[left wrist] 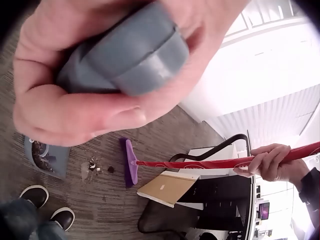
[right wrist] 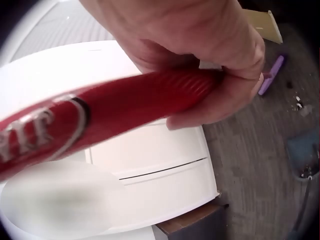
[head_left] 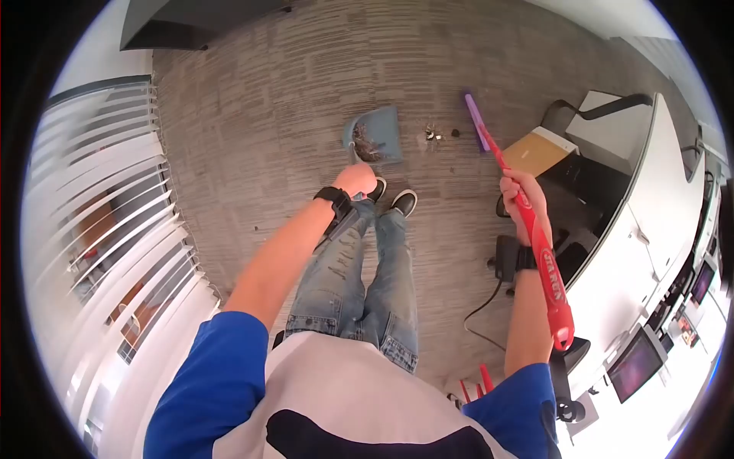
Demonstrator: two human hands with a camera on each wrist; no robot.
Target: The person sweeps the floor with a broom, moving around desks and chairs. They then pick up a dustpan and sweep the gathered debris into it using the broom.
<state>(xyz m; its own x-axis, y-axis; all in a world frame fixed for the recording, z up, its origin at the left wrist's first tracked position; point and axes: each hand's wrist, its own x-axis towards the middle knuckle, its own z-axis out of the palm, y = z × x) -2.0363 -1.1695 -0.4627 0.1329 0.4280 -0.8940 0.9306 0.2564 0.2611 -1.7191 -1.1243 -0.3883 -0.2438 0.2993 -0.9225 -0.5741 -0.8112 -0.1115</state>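
Observation:
My left hand [head_left: 356,180] grips the grey handle [left wrist: 142,55] of a long-handled dustpan [head_left: 389,128]. Its pan lies on the carpet in front of my shoes, with a heap of dark debris [head_left: 365,145] inside. The fingers of my right hand [head_left: 527,203] curl round the red shaft [head_left: 552,287] of a broom. In the head view the shaft slants from beside my right forearm to the purple broom head [head_left: 475,118] on the floor. Between pan and broom head lies a small pile of litter [head_left: 433,135], with a dark round bit [head_left: 456,133] beside it.
A tan board [head_left: 537,154] leans by the white desk [head_left: 604,256] on the right, close to the broom head. A black cable [head_left: 478,330] runs over the floor. White blinds [head_left: 130,206] line the left side. A dark cabinet [head_left: 183,23] stands at the far left.

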